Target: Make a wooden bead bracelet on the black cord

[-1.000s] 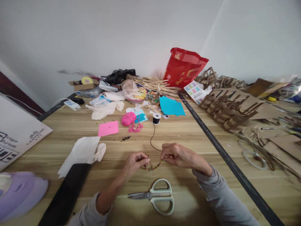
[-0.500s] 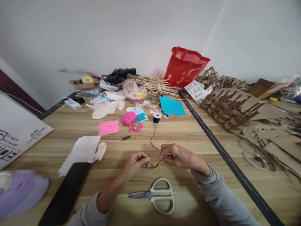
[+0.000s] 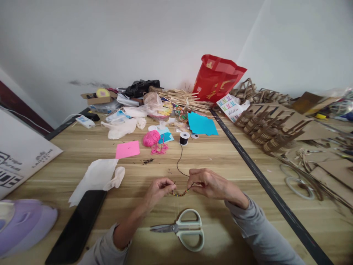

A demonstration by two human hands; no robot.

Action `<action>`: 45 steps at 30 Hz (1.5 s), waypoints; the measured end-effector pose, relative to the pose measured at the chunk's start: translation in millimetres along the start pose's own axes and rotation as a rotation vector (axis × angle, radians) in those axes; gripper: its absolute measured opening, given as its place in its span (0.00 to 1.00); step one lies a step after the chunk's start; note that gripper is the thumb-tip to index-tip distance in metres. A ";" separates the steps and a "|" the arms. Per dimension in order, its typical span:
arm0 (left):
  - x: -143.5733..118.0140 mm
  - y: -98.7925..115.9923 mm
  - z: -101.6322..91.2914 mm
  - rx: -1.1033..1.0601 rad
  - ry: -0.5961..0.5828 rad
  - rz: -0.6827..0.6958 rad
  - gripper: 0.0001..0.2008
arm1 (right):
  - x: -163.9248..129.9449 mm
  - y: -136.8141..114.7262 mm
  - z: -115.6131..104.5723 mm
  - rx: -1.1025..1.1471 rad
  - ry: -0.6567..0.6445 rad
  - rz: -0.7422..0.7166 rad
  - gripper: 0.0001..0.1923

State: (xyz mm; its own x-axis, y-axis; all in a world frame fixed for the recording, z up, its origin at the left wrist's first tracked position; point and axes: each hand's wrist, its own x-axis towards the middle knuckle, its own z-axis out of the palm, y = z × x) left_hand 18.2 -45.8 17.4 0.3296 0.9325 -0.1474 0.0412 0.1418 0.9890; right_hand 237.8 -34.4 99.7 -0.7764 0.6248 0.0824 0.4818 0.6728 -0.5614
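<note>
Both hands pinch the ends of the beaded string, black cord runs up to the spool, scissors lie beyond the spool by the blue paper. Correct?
Not quite. In the head view the scissors lie near the person, just below the left hand and right hand holding the beaded string. The cord does run to the spool.

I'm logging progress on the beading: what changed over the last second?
Very little. The left hand and right hand drew slightly closer, so the string of beads between them hangs shorter and flatter. Both kept their pinch on it. The black thread spool and scissors stayed put.
</note>
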 end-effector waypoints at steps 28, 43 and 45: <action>-1.0 -20.4 2.9 0.218 -0.253 0.119 0.16 | 16.8 0.0 33.1 -0.108 -0.075 -0.048 0.04; -3.1 -9.7 5.1 0.121 -0.277 0.040 0.19 | 19.7 5.3 34.1 0.026 -0.027 -0.053 0.05; -3.0 -10.8 5.7 0.111 -0.263 0.031 0.18 | 20.6 6.3 35.7 0.036 -0.024 -0.060 0.05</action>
State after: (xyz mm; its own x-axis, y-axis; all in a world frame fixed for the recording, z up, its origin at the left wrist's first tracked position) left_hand 22.1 -52.0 7.1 0.5654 0.8155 -0.1238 0.1254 0.0633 0.9901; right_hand 210.3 -31.4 68.5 -0.8130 0.5741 0.0972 0.4199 0.6937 -0.5852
